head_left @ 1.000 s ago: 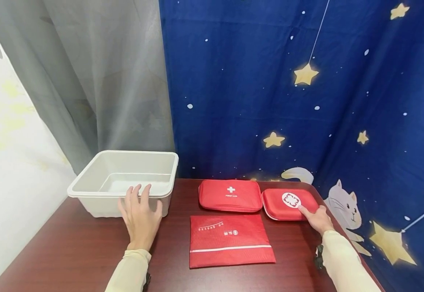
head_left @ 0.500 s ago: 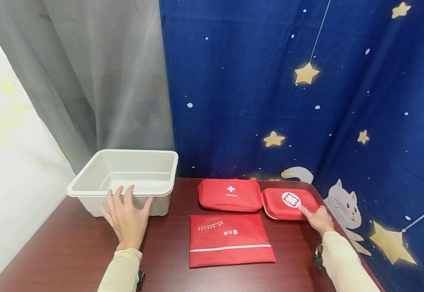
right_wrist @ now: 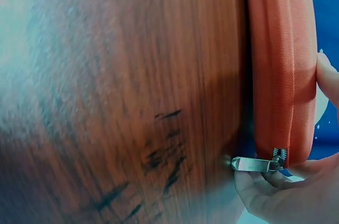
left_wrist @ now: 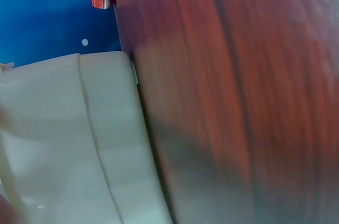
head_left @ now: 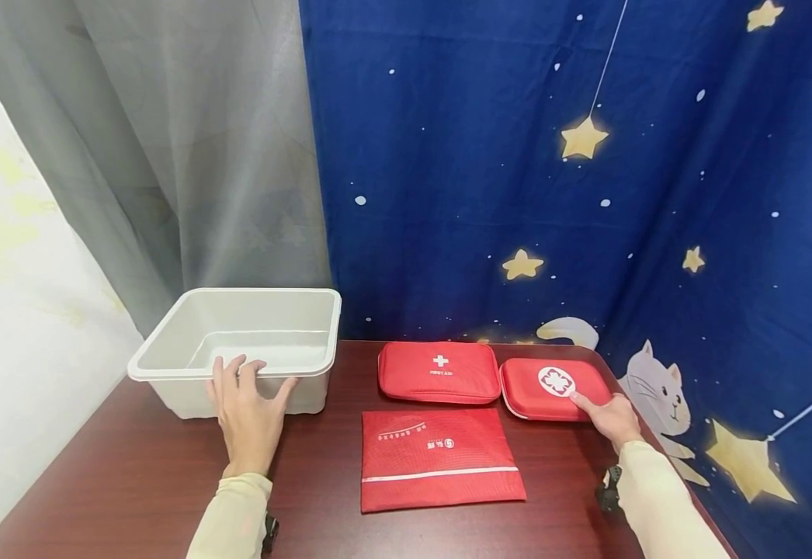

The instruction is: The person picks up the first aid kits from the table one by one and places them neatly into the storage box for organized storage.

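Note:
A white plastic bin (head_left: 238, 392) stands at the table's left, in the head view. My left hand (head_left: 248, 423) is at its front rim, fingertips bent over the edge and thumb to the right. The bin's outer wall (left_wrist: 63, 139) fills the left wrist view's lower left. At the right, my right hand (head_left: 612, 418) grips the near right corner of a red hard-shell first aid case (head_left: 591, 380), thumb on top beside a white round emblem. The right wrist view shows fingers (right_wrist: 259, 197) by the metal zipper pull (right_wrist: 254, 164) at the corner of that case.
A red first aid pouch (head_left: 406, 380) with a white cross lies left of the case. In front of it, a flat red fabric bag (head_left: 441, 493) with a white stripe lies on the brown table (head_left: 112, 481). A blue star-patterned curtain (head_left: 441, 194) hangs behind.
My left hand has moved left along the bin's front rim, and its fingers have bent over the edge. The right hand keeps its hold on the case, which stays in place.

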